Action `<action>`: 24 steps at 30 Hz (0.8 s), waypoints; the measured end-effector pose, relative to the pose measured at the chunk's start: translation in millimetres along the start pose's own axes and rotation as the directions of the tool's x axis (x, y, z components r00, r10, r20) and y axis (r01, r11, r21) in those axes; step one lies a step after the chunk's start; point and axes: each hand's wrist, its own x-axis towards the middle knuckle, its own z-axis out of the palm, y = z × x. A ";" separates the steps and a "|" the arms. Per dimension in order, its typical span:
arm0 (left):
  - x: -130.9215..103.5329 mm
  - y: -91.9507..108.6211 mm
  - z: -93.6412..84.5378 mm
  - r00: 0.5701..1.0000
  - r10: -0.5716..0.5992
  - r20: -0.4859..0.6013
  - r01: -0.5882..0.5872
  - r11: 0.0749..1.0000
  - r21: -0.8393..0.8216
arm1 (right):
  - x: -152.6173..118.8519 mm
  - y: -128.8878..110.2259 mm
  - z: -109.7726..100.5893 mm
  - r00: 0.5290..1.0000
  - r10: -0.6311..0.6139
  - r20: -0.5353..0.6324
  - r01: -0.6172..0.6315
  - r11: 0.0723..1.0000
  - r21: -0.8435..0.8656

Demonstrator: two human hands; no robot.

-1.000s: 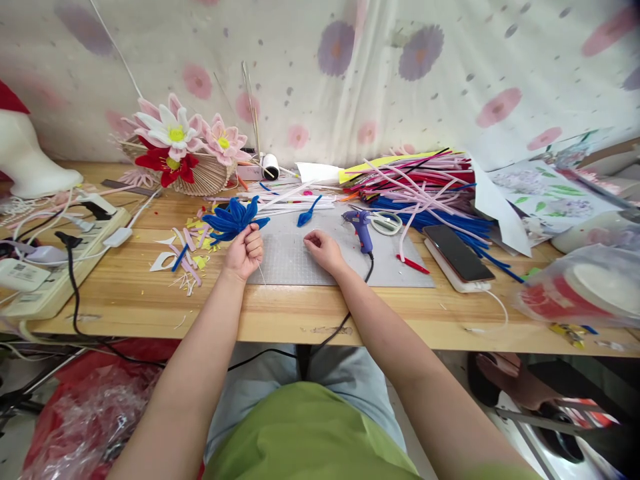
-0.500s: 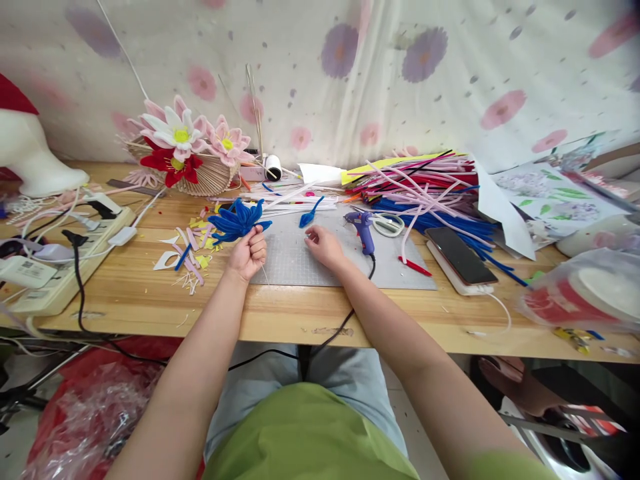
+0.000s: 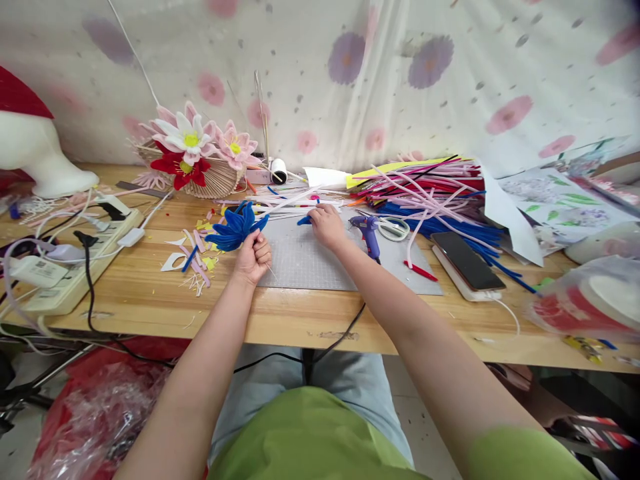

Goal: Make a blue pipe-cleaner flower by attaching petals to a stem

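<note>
My left hand is closed around the base of a blue fuzzy flower, with a thin pale stem end poking out below the fist. My right hand reaches over the grey cutting mat with its fingers closed on a small blue petal, whose tip shows at the left of the fingers. Just right of that hand lies a purple glue gun on the mat, its black cord running down off the table.
Blue, pink and red pipe cleaners are piled at the back right, near a phone and green-handled scissors. Scraps, finished flowers and a power strip stand left. A bagged cup is far right.
My right hand has moved up and forward onto the small blue petal, which lay loose before. My left hand still holds the flower, now slightly more upright. The whole view has shifted a little.
</note>
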 end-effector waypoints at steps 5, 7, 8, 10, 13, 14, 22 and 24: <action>5.1 -3.2 -1.4 1.000 -0.005 -0.003 0.005 0.999 0.048 | -34.9 -26.6 -10.9 0.970 -0.176 -0.167 0.187 0.981 0.047; 6.1 -5.2 -1.9 0.999 -0.044 0.015 0.043 0.997 0.061 | -50.2 -33.4 -11.7 0.950 -0.204 -0.237 0.228 0.970 0.082; 6.3 -6.5 -2.0 0.997 -0.065 0.029 0.063 0.996 0.066 | -56.0 -35.2 -11.7 0.942 -0.202 -0.268 0.236 0.967 0.099; 6.2 -9.3 -1.7 0.993 -0.098 0.065 0.093 0.993 0.076 | -63.1 -36.2 -11.3 0.934 -0.179 -0.310 0.229 0.964 0.132; 5.0 -13.4 -0.7 0.989 -0.108 0.101 0.099 0.991 0.091 | -64.1 -34.0 -11.5 0.937 -0.136 -0.322 0.200 0.964 0.175; 4.3 -14.3 -0.3 0.989 -0.104 0.102 0.094 0.991 0.100 | -63.3 -33.2 -11.6 0.939 -0.125 -0.321 0.192 0.963 0.186; 2.3 -16.5 -0.6 0.985 -0.097 0.146 0.056 0.964 0.261 | -61.8 -30.9 -9.1 0.932 -0.114 -0.343 0.201 0.952 0.229; 4.0 -18.1 -1.1 0.990 -0.059 0.131 0.022 0.964 0.264 | -62.1 -30.5 -7.6 0.938 -0.103 -0.331 0.187 0.954 0.234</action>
